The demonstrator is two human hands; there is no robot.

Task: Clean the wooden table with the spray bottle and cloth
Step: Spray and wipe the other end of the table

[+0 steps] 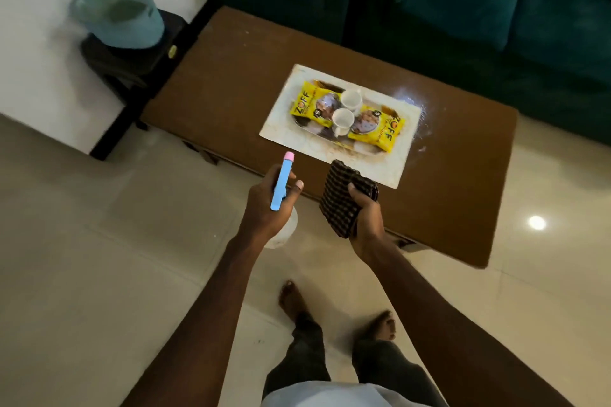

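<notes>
Left hand (267, 205) grips a blue-headed plastic spray bottle (282, 182), its body mostly hidden. Right hand (365, 218) clutches a folded dark checked cloth (340, 195) above the brown wooden table (231, 86), at its near edge.

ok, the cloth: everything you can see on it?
The cloth is a dark fabric with a fine light check, folded into a thick oblong pad. The right hand grips its right side, thumb on the top face. It lies roughly flat, long axis pointing away from the person, above the near edge of the wooden table; its far end overlaps the white mat at its near edge in view. Contact with either cannot be told.
</notes>
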